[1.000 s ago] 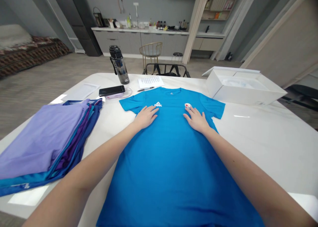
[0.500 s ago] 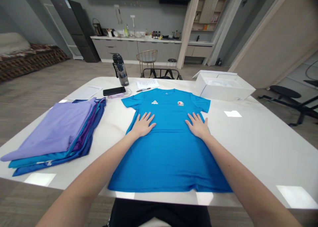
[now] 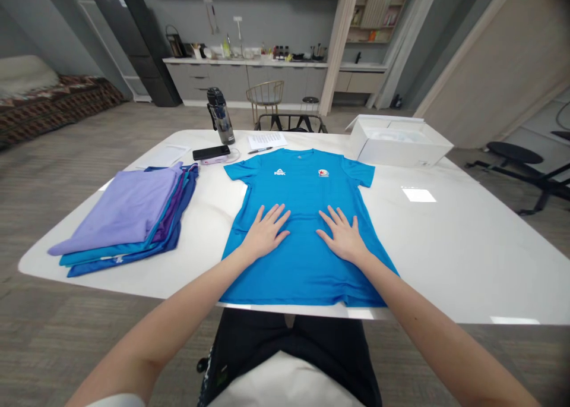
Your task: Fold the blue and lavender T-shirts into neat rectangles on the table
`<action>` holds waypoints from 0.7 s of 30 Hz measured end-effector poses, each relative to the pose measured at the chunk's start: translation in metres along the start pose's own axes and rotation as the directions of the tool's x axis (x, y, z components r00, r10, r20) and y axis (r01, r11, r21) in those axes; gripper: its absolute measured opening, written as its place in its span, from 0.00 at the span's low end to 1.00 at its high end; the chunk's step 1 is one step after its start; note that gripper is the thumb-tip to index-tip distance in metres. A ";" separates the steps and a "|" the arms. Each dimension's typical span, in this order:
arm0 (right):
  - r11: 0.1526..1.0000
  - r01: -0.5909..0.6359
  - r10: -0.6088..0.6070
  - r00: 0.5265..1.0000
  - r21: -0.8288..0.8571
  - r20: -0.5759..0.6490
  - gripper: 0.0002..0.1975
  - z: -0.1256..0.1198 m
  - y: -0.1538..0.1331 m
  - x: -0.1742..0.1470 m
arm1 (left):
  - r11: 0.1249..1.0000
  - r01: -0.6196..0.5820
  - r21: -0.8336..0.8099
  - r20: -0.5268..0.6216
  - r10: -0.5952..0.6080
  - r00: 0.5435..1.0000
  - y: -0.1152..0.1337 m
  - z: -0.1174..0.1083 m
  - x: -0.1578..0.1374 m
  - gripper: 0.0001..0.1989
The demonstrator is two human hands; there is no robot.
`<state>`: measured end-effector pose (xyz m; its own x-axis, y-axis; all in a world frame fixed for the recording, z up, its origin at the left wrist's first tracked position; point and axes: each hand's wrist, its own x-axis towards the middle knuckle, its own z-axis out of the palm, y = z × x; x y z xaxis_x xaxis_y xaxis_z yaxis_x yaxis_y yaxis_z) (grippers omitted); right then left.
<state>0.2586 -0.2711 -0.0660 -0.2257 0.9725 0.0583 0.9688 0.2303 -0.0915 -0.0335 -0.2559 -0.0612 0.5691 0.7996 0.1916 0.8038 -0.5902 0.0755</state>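
Observation:
A blue short-sleeved T-shirt (image 3: 298,270) lies spread flat, front up, on the white table (image 3: 449,246). Its collar points away from me and its hem lies near the table's front edge. A white logo and a small round badge show on its chest. My left hand (image 3: 266,233) rests palm down on the left half of the shirt, fingers spread. Across from it, my right hand (image 3: 342,234) lies palm down on the right half, also with fingers apart. Small wrinkles run through the cloth around both hands, and a fold shows at the hem on the right.
Left of the shirt is a stack of folded clothes (image 3: 129,211), lilac on top. Behind are a phone (image 3: 211,152), a water bottle (image 3: 221,119), a pen (image 3: 260,150) and a printed sheet (image 3: 268,139). An open white box (image 3: 396,148) stands at the back right.
Both hands have slid down the shirt toward the hem and closer together, staying spread on the cloth. My view has tilted downward.

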 end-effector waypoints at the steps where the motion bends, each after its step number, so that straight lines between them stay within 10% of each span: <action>1: 1.000 0.026 -0.026 0.999 -0.010 -0.018 0.34 -0.001 -0.002 -0.006 | 0.998 -0.066 -0.002 -0.010 0.066 0.998 0.006 -0.001 -0.006 0.29; 21: 0.949 0.272 -0.276 0.961 0.161 0.002 0.27 -0.016 -0.006 -0.132 | 0.966 -0.168 -0.197 0.075 0.186 0.980 0.062 -0.018 -0.088 0.28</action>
<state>0.2840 -0.4012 -0.0569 -0.4843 0.8713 0.0795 0.8414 0.4887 -0.2307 -0.0365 -0.3647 -0.0555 0.7202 0.6818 0.1283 0.6464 -0.7266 0.2330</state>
